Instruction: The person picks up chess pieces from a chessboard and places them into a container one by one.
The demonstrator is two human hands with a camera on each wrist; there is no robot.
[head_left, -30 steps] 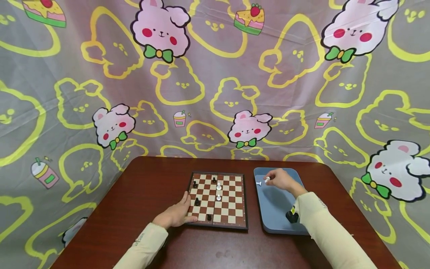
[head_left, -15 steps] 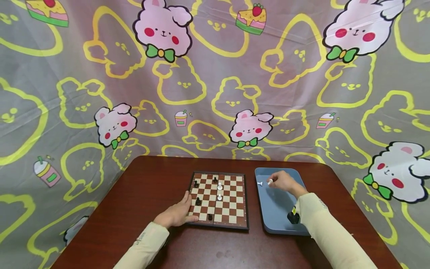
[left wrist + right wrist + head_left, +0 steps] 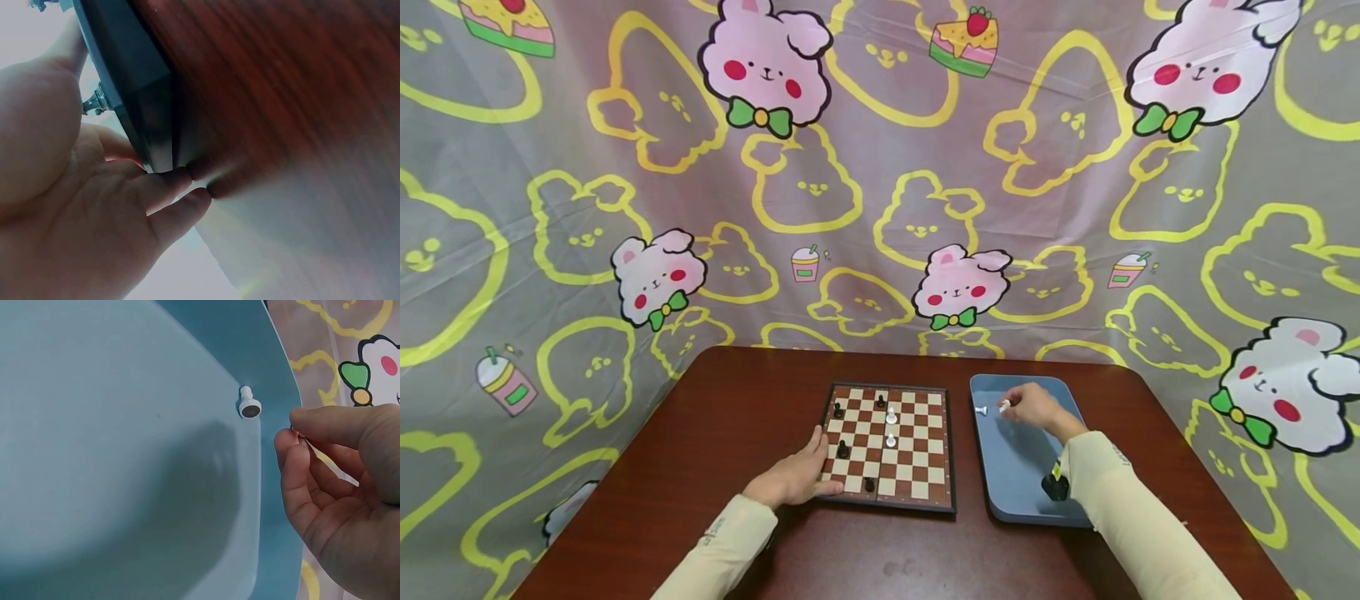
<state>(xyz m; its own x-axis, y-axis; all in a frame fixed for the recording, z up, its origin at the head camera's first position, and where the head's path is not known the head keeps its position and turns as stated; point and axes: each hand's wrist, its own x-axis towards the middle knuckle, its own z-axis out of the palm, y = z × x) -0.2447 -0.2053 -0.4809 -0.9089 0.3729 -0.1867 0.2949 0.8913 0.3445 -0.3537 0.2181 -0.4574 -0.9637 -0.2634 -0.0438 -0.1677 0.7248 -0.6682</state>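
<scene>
My left hand rests against the left side of a folding chessboard, fingers extended along its edge and thumb at the near-left corner. In the left wrist view the fingertips reach past the dark board edge to the tabletop. Over the far part of a blue tray, my right hand pinches a white chess piece between thumb and fingers. The right wrist view hides that piece behind the fingers. Another white chess piece lies on its side in the tray, close to the pinching fingertips.
Several black chess pieces, one of them a black piece near the left edge, stand on the board. Two white pieces, a farther one and a nearer one, stand around its middle. A patterned cloth hangs behind the brown table.
Since a second ago my right hand has shifted slightly right with the white chess piece, away from the one lying in the tray. The left hand stays at the board.
</scene>
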